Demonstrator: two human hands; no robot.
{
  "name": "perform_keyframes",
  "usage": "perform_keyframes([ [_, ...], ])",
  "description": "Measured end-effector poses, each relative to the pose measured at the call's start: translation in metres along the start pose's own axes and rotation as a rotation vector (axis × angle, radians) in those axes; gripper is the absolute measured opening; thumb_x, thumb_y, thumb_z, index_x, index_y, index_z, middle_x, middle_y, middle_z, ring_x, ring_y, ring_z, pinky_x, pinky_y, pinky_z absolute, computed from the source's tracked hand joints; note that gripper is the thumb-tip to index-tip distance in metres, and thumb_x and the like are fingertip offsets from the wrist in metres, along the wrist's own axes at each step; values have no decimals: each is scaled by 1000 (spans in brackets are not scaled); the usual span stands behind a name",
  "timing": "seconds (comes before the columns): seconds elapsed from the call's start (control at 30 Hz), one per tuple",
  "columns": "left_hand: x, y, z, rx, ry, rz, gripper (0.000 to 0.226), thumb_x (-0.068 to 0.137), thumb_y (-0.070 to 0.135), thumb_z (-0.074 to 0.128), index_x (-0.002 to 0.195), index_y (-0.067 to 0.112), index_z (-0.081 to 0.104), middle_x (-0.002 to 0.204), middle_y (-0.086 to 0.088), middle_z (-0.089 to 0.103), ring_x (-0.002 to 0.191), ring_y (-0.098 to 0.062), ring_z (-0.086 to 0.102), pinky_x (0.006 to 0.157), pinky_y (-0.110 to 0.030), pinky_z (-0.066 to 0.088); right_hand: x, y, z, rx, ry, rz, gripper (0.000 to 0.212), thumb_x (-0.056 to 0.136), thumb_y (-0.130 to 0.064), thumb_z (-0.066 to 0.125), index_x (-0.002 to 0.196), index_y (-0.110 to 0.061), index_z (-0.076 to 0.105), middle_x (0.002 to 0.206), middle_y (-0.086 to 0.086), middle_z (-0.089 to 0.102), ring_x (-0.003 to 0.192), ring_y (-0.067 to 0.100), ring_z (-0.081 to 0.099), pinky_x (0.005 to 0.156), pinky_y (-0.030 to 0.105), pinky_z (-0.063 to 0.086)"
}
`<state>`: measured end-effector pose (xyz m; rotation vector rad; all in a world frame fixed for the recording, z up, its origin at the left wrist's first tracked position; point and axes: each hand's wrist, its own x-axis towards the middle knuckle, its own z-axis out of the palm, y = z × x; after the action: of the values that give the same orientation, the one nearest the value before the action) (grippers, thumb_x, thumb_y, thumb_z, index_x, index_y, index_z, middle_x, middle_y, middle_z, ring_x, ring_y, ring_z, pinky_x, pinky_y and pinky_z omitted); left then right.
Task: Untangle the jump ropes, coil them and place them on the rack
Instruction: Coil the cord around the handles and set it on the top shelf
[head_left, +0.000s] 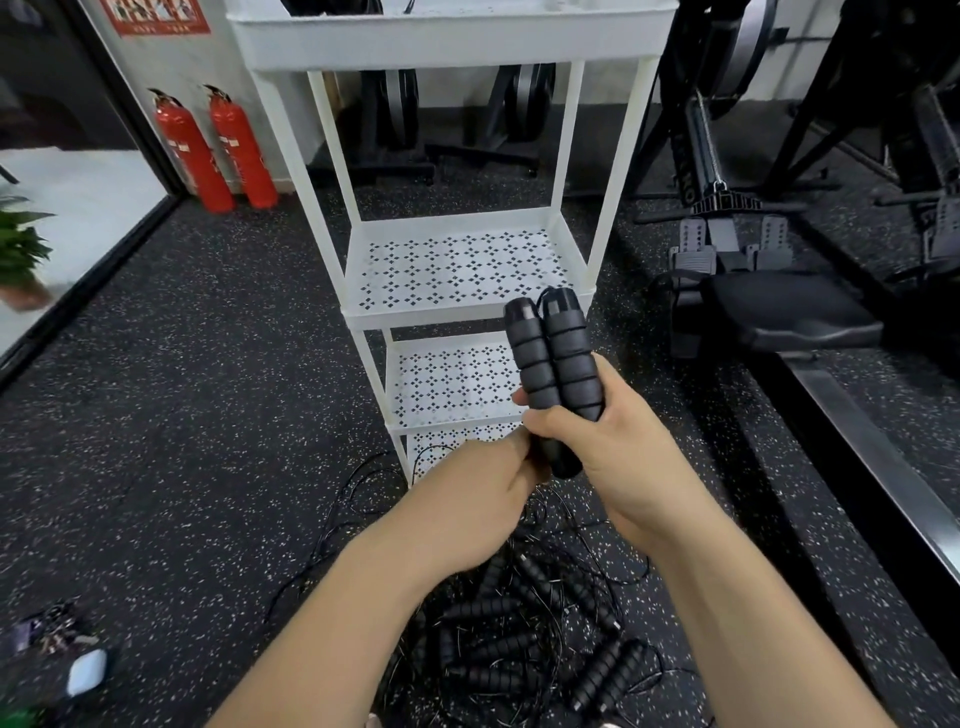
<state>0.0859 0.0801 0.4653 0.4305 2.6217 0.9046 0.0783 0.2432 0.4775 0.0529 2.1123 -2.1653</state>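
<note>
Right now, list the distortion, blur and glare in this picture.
Head view: wide-angle distortion splays the posts of the white perforated metal rack; the two black ribbed foam handles are sharp; the green potted plant at the left edge smears; light glares off the right-hand silver rail.

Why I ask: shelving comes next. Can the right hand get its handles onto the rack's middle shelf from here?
Probably yes. The right hand grips the handles just in front of the rack, and the middle shelf is open at the front. The left hand also holds their lower end.
</note>
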Motion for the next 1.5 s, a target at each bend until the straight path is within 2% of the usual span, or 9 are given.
perform_keyframes([
  [0.1,0,4,5,-48,0,-14,6,113,28,44,111,31,50,83,0,63,65,-18,56,59,-36,42,2,-2,4,298,-10,73,30,91,-1,76,118,-13,71,107,4,80,91,14,70,80,32,52],
  [0.23,-2,15,14,-48,-50,1,12,113,29,43,103,30,49,85,-2,64,69,-21,60,60,-37,45,5,1,6,467,93,107,25,94,3,71,117,-8,71,99,7,75,82,16,66,70,28,53],
  [0.4,-9,19,6,59,-129,47,25,113,41,40,106,23,56,88,0,66,71,-17,61,69,-41,53,11,-1,-11,349,177,0,35,98,0,73,129,-6,60,105,13,71,78,26,69,81,43,60],
  [0.53,-17,16,-7,67,-165,67,32,111,52,42,104,31,65,82,5,67,78,-13,64,82,-41,56,16,8,-15,270,286,-34,31,98,-5,74,124,-14,58,105,16,69,80,28,67,75,40,59],
  [0.73,-22,13,-31,14,-136,51,30,109,53,49,94,38,71,61,22,58,56,3,52,56,-22,35,18,20,-8,195,177,-14,32,96,-7,77,121,-14,58,98,13,67,80,31,66,77,45,59],
  [0.9,-27,17,-26,92,-225,29,34,110,51,47,98,33,72,73,9,63,64,0,54,60,-28,38,22,20,-3,705,271,163,37,96,3,73,131,-1,62,100,15,66,71,22,67,88,50,64],
  [1.0,-23,24,-12,167,-273,29,34,112,47,45,103,28,72,79,10,58,72,-3,51,62,-30,37,24,25,-1,792,309,193,32,96,4,71,126,-1,61,99,16,64,67,22,66,88,49,65],
  [1.23,-23,33,-2,143,-271,67,37,112,48,46,99,21,67,88,4,64,81,-15,60,70,-34,48,15,27,6,428,253,107,33,98,-6,74,126,-10,57,98,10,69,74,24,72,69,38,55],
  [1.5,-30,15,-45,-114,-71,80,26,104,52,60,89,35,73,62,13,57,52,-2,44,58,-28,36,12,26,-2,217,-21,70,29,97,-10,77,118,-23,61,102,15,68,87,30,62,71,42,57],
])
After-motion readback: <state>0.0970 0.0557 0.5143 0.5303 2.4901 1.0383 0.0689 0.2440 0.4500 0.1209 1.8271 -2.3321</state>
